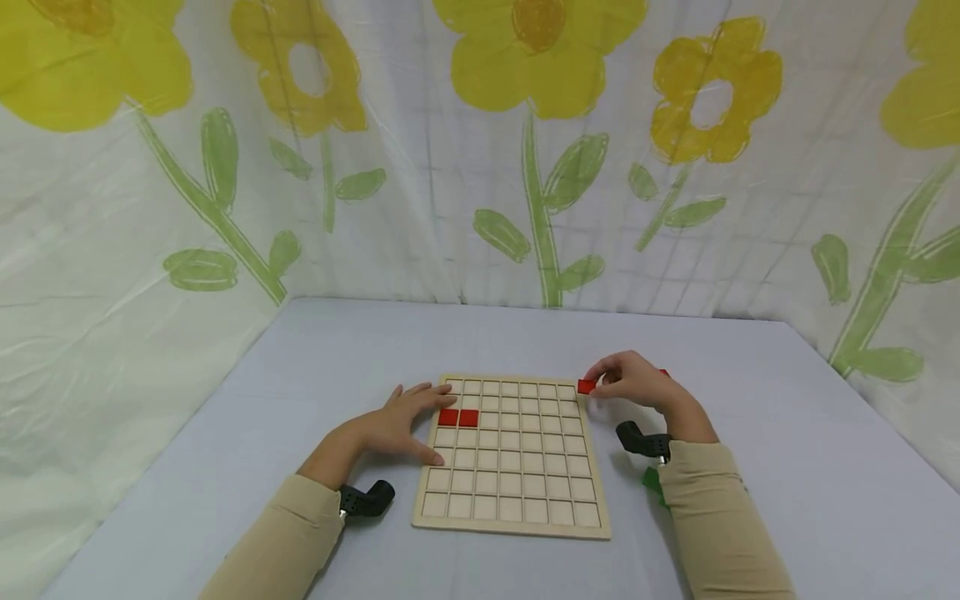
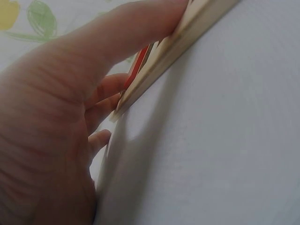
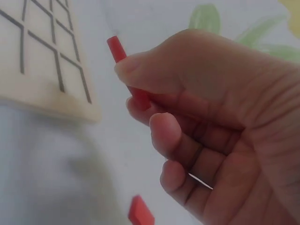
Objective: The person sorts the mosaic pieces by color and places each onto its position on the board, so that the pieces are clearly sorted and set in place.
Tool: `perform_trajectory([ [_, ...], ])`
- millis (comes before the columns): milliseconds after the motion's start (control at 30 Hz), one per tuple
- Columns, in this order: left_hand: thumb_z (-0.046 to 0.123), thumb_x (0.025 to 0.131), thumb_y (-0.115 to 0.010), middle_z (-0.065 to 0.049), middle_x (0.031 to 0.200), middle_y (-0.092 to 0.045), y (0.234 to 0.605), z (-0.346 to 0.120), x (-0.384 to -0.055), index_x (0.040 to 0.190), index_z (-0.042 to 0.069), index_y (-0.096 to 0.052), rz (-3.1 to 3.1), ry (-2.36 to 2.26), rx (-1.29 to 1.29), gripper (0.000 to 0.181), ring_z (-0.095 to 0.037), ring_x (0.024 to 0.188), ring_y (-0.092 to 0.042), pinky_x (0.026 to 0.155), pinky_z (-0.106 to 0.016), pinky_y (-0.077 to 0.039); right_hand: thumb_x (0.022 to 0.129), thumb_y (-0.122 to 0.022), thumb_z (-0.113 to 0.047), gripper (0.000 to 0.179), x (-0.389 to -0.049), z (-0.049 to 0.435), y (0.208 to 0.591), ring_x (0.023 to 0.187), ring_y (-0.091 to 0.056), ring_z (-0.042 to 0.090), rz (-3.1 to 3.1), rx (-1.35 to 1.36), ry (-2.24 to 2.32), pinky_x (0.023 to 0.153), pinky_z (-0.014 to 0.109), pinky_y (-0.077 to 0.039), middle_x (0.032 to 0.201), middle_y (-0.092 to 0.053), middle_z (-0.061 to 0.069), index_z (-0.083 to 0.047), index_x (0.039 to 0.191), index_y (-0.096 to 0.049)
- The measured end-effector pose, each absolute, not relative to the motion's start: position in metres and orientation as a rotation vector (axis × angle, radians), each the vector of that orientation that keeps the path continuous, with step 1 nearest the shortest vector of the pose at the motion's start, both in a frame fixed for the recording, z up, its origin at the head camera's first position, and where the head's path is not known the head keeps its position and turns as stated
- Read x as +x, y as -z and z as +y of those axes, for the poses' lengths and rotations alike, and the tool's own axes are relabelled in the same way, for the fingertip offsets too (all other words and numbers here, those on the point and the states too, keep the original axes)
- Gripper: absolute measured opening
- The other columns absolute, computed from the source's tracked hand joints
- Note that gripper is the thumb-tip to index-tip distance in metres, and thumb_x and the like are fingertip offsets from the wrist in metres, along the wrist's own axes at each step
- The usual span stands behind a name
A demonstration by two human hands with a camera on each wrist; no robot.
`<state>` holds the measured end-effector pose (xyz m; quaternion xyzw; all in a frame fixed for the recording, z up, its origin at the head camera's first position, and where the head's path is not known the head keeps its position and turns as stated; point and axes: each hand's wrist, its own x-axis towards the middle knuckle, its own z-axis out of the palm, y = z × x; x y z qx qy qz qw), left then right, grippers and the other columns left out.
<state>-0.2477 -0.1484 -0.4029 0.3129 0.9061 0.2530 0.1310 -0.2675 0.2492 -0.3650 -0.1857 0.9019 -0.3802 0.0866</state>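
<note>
A wooden grid board (image 1: 510, 533) lies on the table, with two red square tiles (image 1: 458, 417) side by side in cells at its left edge. My left hand (image 1: 393, 425) rests along that left edge, fingers spread, thumb and fingertips touching the frame. My right hand (image 1: 637, 383) is just beyond the board's upper right corner. Between its thumb and index finger it pinches a red tile (image 3: 119, 50), held tilted above the table. Another red tile (image 3: 141, 213) shows below the hand in the right wrist view.
A green piece (image 1: 654, 483) lies right of the board, partly hidden by the right forearm. Each wrist wears a black camera mount (image 1: 367, 500). Behind the white table (image 1: 360, 333) hangs a curtain (image 1: 420, 208) printed with yellow flowers.
</note>
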Motion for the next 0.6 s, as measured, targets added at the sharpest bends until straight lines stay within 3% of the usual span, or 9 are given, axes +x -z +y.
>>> perform_trajectory([
  [233, 0.049, 0.067, -0.078, -0.003, 0.156, -0.022, 0.402, -0.148, -0.247, 0.144, 0.021, -0.036, 2.625, -0.742, 0.903, 0.091, -0.032, 0.145, -0.009, 0.114, -0.058, 0.006, 0.079, -0.072, -0.012, 0.023, -0.269, 0.232, 0.368, 0.066, -0.049, 0.012, 2.644, -0.556, 1.192, 0.057, 0.022, -0.041, 0.073, -0.056, 0.001, -0.002, 0.099, -0.069],
  [600, 0.049, 0.067, -0.078, 0.000, 0.156, -0.022, 0.402, -0.148, -0.247, 0.143, 0.022, -0.037, 2.634, -0.730, 0.902, 0.090, -0.031, 0.145, -0.009, 0.114, -0.058, 0.005, 0.080, -0.071, -0.011, 0.025, -0.264, 0.204, 0.364, 0.072, -0.050, 0.016, 2.606, -0.714, 1.208, 0.060, 0.023, -0.044, 0.079, -0.059, 0.008, 0.001, 0.102, -0.068],
])
